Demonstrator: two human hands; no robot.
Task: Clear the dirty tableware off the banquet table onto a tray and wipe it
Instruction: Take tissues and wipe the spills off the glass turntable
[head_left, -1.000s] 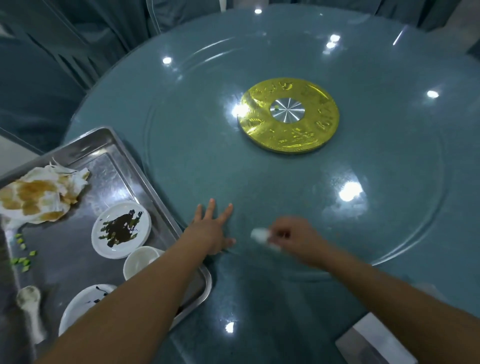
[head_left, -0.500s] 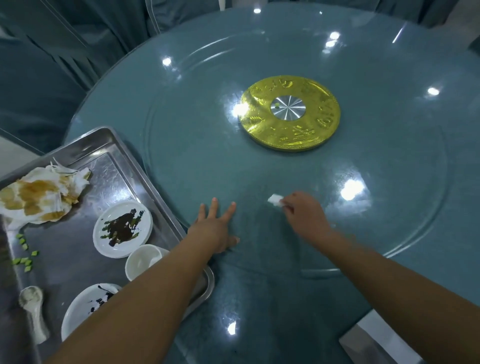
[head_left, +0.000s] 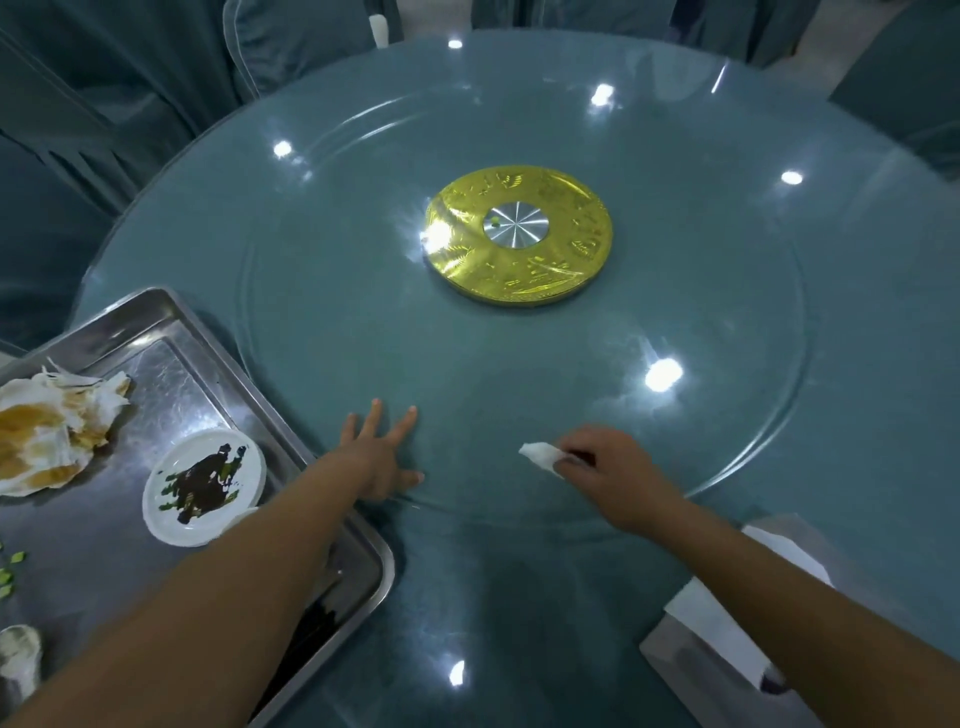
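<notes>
The white tissue wad (head_left: 540, 453) is drawn back toward the near edge of the glass turntable (head_left: 727, 332) by the right hand (head_left: 613, 478), after being pushed farther out half a second ago. A back-and-forth wiping stroke is judged to be under way, and the clearing stage looks to be done. The wad is pinched in the right hand's curled grip, low against the glass. The left hand (head_left: 379, 457) is kept flat, fingers spread, on the turntable's near left edge, just beside the tray (head_left: 156, 312). On that brushed-steel tray, at near left, the dirty tableware is gathered: a round white saucer (head_left: 202, 486) smeared with dark sauce, a crumpled, orange-stained napkin (head_left: 47, 436) and a white spoon (head_left: 18, 654). The glossy teal counter (head_left: 519, 623) is dotted with lamp reflections, and an embossed gold hub (head_left: 519, 270) with a silver centre is set at the middle.
</notes>
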